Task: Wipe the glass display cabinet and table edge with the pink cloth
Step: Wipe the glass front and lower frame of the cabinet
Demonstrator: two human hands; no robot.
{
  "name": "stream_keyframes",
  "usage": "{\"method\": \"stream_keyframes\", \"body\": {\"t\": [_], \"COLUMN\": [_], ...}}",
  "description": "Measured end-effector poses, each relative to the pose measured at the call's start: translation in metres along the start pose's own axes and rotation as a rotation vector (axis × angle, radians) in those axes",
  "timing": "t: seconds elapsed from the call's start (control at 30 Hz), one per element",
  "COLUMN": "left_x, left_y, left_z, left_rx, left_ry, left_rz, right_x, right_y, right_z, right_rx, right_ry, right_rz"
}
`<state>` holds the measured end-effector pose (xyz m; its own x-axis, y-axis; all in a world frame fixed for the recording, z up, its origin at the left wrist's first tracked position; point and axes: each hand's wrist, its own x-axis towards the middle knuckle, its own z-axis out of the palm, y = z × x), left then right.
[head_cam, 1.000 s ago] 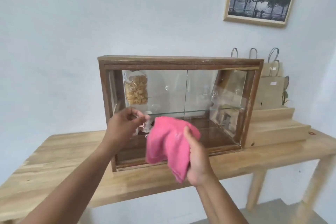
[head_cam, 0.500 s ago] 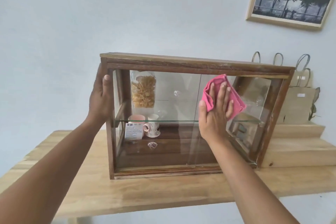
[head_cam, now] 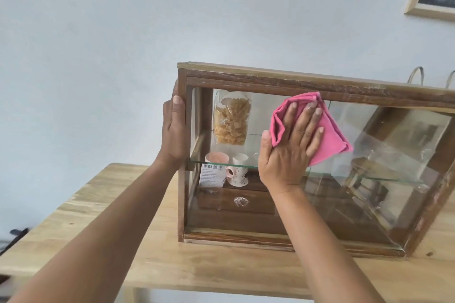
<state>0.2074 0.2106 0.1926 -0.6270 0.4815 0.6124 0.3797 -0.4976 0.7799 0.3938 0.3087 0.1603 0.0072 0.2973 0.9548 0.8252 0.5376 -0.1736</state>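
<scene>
1. Your right hand (head_cam: 288,155) lies flat on the front pane of the glass display cabinet (head_cam: 246,238). Its fingers (head_cam: 307,118) are straight and spread, pressing the pink cloth (head_cam: 330,135) against the glass; nothing curls round the cloth, so pressure alone holds it
2. The cloth sits at the upper middle of the pane, its top corner just under the top rail (head_cam: 270,81). It is folded into a rough diamond that sticks out past your fingers to the right
3. Your left hand (head_cam: 173,135) grips the left corner post (head_cam: 181,179), thumb along the front face and the other fingers out of sight round the side. It steadies the cabinet and carries no cloth
4. The relation that matters: the cabinet's long axis runs left to right, receding from you toward the right. Most of the pane lies to the right of and below your fingers; only a short stretch lies to the left, in front of the bag of pasta (head_cam: 231,120)
5. I judge the next stroke should run along that long axis, with steady pressure so the cloth does not slip from under your flat palm
6. The near edge of the tabletop (head_cam: 209,278) lies well below the cloth, toward you. The right hand is the one to reach it, since it has the cloth; nothing here shows whether that edge is wiped yet
</scene>
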Motion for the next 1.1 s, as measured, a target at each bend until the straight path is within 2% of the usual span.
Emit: {"method": "stream_keyframes", "body": {"t": [0.1,0.43,0.6,0.73,0.93,1.03,1.1], "left_x": [0.0,0.008,0.008,-0.005,-0.042,-0.057,-0.06], "left_y": [0.001,0.002,-0.001,-0.013,-0.043,-0.057,-0.06], "left_z": [-0.002,-0.014,-0.022,-0.026,-0.035,-0.037,-0.035], "left_rx": [-0.024,-0.161,-0.13,-0.065,0.081,0.132,0.145], "left_ry": [-0.033,-0.136,-0.212,-0.238,-0.282,-0.233,-0.216], "left_rz": [-0.008,-0.108,-0.089,-0.108,-0.105,-0.145,-0.103], "right_x": [-0.004,-0.003,-0.016,-0.078,-0.17,-0.182,-0.18], "right_y": [-0.026,-0.099,-0.093,-0.065,-0.035,-0.033,-0.031], "right_z": [0.006,0.012,0.019,0.028,0.023,0.01,0.003], "right_rx": [0.041,0.107,0.104,0.078,0.091,0.182,0.225], "right_ry": [0.002,-0.079,-0.128,-0.189,-0.444,-0.61,-0.707], "right_rz": [-0.06,-0.539,-0.622,-0.773,-0.889,-0.871,-0.898]}}
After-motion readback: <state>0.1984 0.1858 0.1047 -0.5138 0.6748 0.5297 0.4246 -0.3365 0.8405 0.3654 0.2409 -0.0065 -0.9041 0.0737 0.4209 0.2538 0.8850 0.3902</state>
